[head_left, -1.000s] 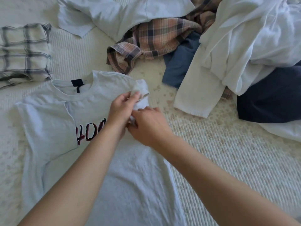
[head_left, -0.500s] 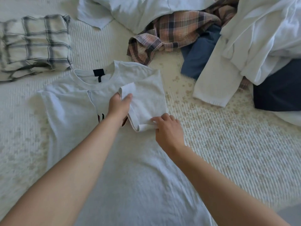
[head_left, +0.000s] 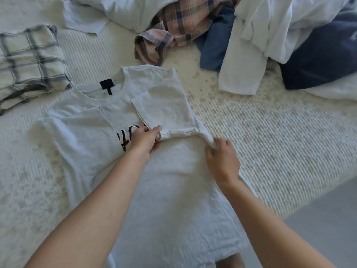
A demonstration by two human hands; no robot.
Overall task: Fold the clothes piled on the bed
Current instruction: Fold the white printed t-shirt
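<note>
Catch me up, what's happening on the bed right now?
A person is folding a grey T-shirt laid flat on the bed. Its right sleeve is folded in over the chest; the left hand pinches one corner of the sleeve hem and the right hand grips the other. A folded plaid piece lies to the left; the unfolded pile sits behind.

Pale grey T-shirt (head_left: 170, 190) spread flat, front up, on the bed, collar away from the camera, black label at the neck, dark lettering partly hidden. Right sleeve (head_left: 166, 111) folded inward over the chest. Beyond, an unfolded heap: plaid shirt (head_left: 173, 28), blue garment (head_left: 214, 47), white clothes (head_left: 270, 29), navy piece (head_left: 318, 59). Folded checked shirt (head_left: 29, 60) at left.
</note>
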